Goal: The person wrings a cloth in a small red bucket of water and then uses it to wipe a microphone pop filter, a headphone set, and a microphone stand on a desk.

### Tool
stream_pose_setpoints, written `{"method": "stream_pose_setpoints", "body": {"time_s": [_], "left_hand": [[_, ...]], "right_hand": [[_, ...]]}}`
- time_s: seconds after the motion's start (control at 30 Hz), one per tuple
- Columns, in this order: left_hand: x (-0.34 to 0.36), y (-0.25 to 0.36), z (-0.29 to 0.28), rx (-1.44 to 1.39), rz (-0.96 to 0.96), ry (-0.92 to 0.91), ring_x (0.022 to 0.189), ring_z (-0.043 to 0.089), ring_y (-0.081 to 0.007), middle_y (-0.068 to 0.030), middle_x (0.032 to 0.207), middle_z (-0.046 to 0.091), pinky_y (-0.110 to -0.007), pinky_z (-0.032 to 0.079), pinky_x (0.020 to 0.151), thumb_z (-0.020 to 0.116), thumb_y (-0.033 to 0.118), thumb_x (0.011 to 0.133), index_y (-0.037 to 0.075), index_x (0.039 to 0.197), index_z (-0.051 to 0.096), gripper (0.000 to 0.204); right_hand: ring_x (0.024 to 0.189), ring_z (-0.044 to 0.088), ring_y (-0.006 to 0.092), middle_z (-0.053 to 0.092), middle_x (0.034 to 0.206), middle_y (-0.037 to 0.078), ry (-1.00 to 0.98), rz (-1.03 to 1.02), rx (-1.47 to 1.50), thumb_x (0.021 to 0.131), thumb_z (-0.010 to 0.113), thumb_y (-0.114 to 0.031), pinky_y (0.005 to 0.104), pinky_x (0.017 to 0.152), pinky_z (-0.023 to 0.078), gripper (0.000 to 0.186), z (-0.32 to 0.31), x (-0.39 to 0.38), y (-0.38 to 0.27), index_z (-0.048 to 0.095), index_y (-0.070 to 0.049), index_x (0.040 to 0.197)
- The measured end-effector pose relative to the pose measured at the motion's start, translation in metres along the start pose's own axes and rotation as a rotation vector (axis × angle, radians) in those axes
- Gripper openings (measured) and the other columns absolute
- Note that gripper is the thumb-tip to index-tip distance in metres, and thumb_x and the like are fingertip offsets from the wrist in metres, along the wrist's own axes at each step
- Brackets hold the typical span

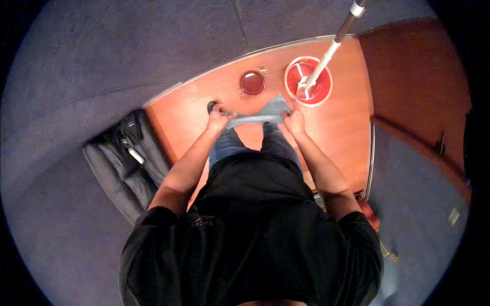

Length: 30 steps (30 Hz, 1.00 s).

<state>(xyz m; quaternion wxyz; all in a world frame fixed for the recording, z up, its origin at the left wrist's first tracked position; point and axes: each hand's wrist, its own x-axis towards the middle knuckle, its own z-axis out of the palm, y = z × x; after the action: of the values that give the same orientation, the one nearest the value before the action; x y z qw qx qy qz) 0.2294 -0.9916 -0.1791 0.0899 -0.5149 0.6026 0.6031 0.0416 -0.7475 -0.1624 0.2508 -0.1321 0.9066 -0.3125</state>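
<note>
A light blue-grey cloth (258,118) is stretched between my two hands, above the wooden floor and just past my legs. My left hand (218,120) pinches its left end, fingers closed. At the other end my right hand (294,121) has its fingers closed on the edge. Part of the cloth stands up in a peak near my right hand. Beyond it lies a round dark-red dish or basin (252,83); whether it holds liquid I cannot tell. Right of that, close to my right hand, stands a red bucket (331,87) with a white-headed mop (321,65) leaning in it.
Blue-grey walls (168,46) border the orange-brown wooden floor (347,132). A brown door (413,76) is on the right. To the left sits a dark puffy jacket (122,168) with a small white item on it. Something reddish (370,214) shows behind my right arm.
</note>
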Motion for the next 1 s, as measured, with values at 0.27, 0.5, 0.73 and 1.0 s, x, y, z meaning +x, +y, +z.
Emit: {"method": "stream_pose_setpoints", "body": {"time_s": [0.27,0.5,0.73,1.0], "left_hand": [[0.1,0.03,-0.042,0.872,0.379,-0.447,0.102,0.068,-0.0291,-0.0158,0.107,0.071,-0.038,0.054,0.09,0.09,0.017,0.063,0.008,0.112,0.067,0.055],[0.248,-0.021,-0.031,0.964,0.702,-0.455,0.1,0.066,-0.0321,-0.0141,0.098,0.069,-0.041,0.053,0.091,0.073,0.013,0.079,0.008,0.091,0.077,0.014],[0.401,-0.143,0.065,0.712,0.275,-0.488,0.093,0.069,-0.0365,-0.023,0.098,0.071,-0.041,0.052,0.085,0.067,0.025,0.089,0.001,0.106,0.068,0.03],[0.506,-0.223,0.185,0.685,0.475,-0.157,0.104,0.066,-0.0429,-0.0281,0.108,0.068,-0.047,0.051,0.092,0.065,0.022,0.084,-0.001,0.111,0.068,0.035]], "right_hand": [[0.103,0.064,0.0398,0.068,0.105,0.024,-0.105,-0.101,-0.164,0.074,0.08,-0.016,0.0465,0.095,0.051,0.04,0.066,0.005,0.001,0.071,-0.004,0.112],[0.087,0.066,0.0341,0.068,0.088,0.02,0.072,0.208,0.115,0.072,0.072,-0.011,0.0457,0.083,0.055,0.026,0.191,0.047,0.067,0.071,-0.004,0.098],[0.058,0.067,0.0273,0.068,0.08,0.017,0.151,0.503,0.696,0.079,0.065,-0.009,0.0409,0.059,0.057,0.036,0.334,0.155,0.173,0.057,-0.005,0.113],[0.101,0.066,0.0428,0.064,0.112,0.028,0.148,0.353,0.007,0.087,0.062,-0.016,0.0489,0.092,0.053,0.042,0.473,0.279,0.224,0.054,-0.004,0.126]]}}
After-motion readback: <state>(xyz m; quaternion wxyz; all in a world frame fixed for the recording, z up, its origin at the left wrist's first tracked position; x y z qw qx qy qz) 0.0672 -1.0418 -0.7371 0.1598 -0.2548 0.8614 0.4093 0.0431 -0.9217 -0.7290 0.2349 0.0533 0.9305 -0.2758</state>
